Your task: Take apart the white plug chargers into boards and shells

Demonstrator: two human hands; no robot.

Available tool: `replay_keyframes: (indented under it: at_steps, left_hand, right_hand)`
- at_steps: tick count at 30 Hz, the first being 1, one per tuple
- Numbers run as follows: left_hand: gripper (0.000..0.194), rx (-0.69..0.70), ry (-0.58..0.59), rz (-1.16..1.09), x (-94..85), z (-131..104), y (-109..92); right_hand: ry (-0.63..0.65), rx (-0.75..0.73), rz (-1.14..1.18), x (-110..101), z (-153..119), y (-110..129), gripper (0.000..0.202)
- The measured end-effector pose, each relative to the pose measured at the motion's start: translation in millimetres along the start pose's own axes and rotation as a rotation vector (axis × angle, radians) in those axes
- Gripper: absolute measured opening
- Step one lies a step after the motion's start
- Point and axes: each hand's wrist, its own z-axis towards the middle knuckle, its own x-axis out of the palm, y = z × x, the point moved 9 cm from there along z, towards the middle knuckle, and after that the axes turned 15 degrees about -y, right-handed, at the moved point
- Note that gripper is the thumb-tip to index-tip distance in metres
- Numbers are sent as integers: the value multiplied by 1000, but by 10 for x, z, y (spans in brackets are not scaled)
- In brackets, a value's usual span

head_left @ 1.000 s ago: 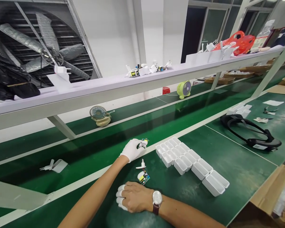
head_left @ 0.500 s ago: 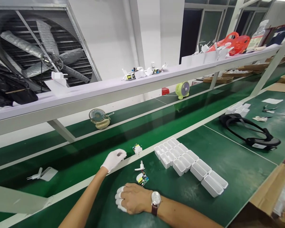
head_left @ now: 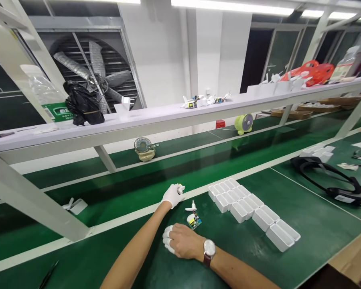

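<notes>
Left hand (head_left: 172,196): white-gloved, fingertips set on a small plug board (head_left: 181,188) at the near rail (head_left: 198,192), grip cannot be told | Right hand (head_left: 183,242): laid palm-down on the bench (head_left: 243,253), fingers bent, closure hidden | second circuit board (head_left: 194,221): placed just beyond it, near white cases (head_left: 247,205)

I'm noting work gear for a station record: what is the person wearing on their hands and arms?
The left hand wears a plain white glove ending near the wrist. The right hand has white covers on its fingertips, plus a wristwatch with a round, silvery case, pale face and dark reddish-brown strap. No sleeves or cables show.
</notes>
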Motion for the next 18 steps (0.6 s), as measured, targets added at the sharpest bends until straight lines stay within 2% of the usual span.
replay_keyframes:
  at_steps: [3, 6, 10, 12, 15, 18]
  left_hand:
    - [32, -14, -37, -8, -147, 68, -48]
    - [32, -61, -58, 10, -326, 41, 102]
    - [32, -147, -45, 69, -503, -323, 404]
    - [32, -185, 24, 44, -505, -594, 447]
    - [34, -231, 199, -49, -421, -904, 307]
    - [37, -245, 252, -93, -381, -904, 18]
  right_hand:
    - [-9, 3, -32, -4, 15, 0, 16]
    - [-29, 19, -15, -9, 9, -32, 15]
    - [-36, 26, -5, -16, 0, -32, 14]
    - [-41, 31, -25, -27, 13, -1, 15]
    - [-66, -9, -39, -61, 61, 120, 16]
    - [-97, -123, -4, -103, 109, 293, 16]
